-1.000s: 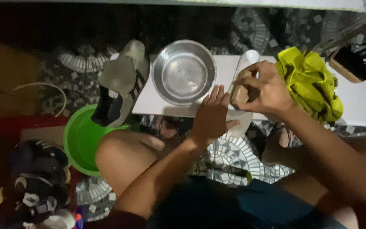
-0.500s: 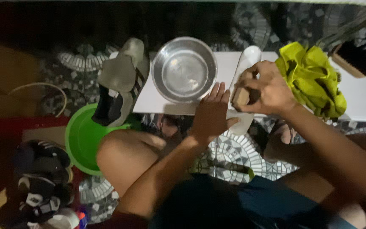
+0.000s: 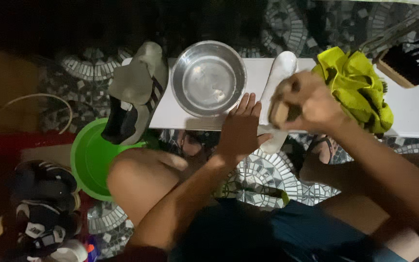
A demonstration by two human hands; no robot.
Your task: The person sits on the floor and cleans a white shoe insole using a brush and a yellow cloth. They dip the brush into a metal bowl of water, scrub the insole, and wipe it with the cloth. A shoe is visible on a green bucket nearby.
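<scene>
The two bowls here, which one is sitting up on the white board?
The shiny metal bowl sits on the white board, just beyond the left hand. The green plastic bowl is lower, on the mosaic floor beside the knee.

The insole [image 3: 281, 73] is lying lengthwise across the white bench [image 3: 415, 114], its rounded far end pointing away from the person and its near end hanging just over the bench's front edge. It is pale white, long and narrow, lying flat with its broad face up. It is sitting between the steel bowl and the yellow cloth, just beside both. The left hand [image 3: 241, 128] is pressing flat on its near end, fingers spread. The right hand [image 3: 309, 102] is gripping a small tan brush [image 3: 281, 112] and holding it against the insole's middle. The brush is blurring, so its bristles are not showing clearly.
</scene>
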